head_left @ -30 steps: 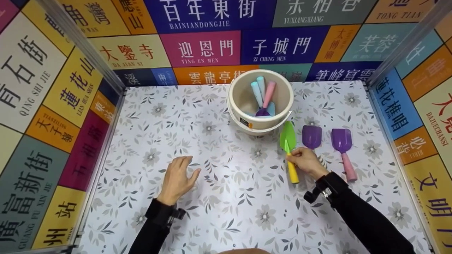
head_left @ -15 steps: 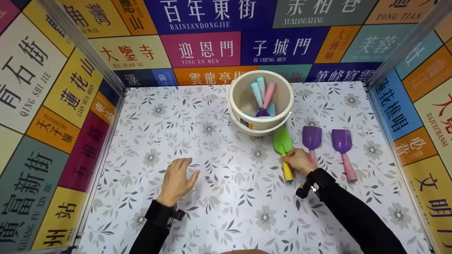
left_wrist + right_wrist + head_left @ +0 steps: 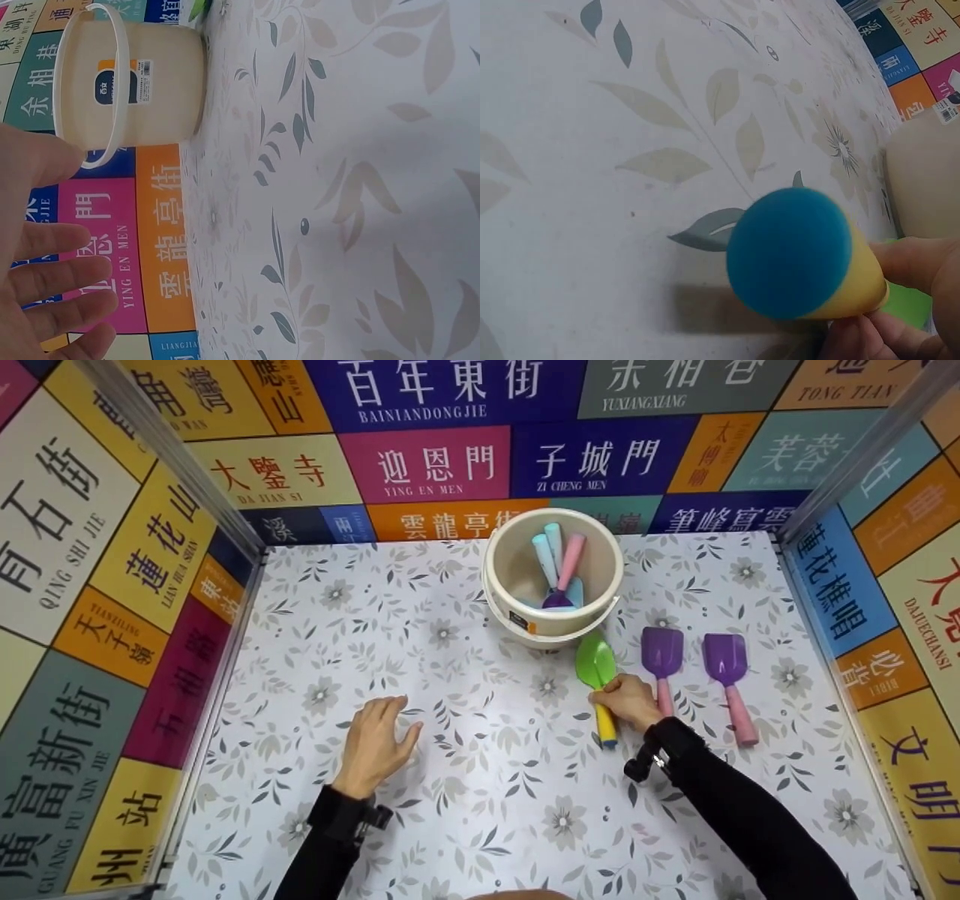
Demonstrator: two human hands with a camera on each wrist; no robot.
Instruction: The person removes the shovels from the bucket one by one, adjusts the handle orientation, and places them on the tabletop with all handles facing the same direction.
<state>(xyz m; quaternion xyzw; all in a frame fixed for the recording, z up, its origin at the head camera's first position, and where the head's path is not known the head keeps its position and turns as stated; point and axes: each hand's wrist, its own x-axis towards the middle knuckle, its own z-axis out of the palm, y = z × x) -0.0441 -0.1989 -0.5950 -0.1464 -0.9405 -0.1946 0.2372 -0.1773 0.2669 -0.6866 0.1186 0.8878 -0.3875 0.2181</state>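
Note:
A toy trowel with a green blade (image 3: 595, 657) and a yellow handle is pinched near its neck by my right hand (image 3: 631, 700). In the right wrist view, the blue end cap (image 3: 789, 253) of its handle faces the camera, with thumb and fingers around the handle farther on. The blade lies just in front of the cream bucket (image 3: 517, 600). Several tools stand in that bucket, showing light blue handles (image 3: 553, 547) and a pink handle (image 3: 573, 556). My left hand (image 3: 375, 746) hovers or rests at the left, fingers relaxed, holding nothing; whether it touches the table is unclear.
Two purple shovels with pink handles, one nearer shovel (image 3: 662, 651) and one farther right shovel (image 3: 725, 658), lie right of the trowel. Panels with printed characters (image 3: 442, 463) border the floral-patterned table (image 3: 480, 825) at the back and both sides.
My right hand has moved left with the green trowel, away from the nearer purple shovel, whose pink handle now shows. My left hand has stayed in place.

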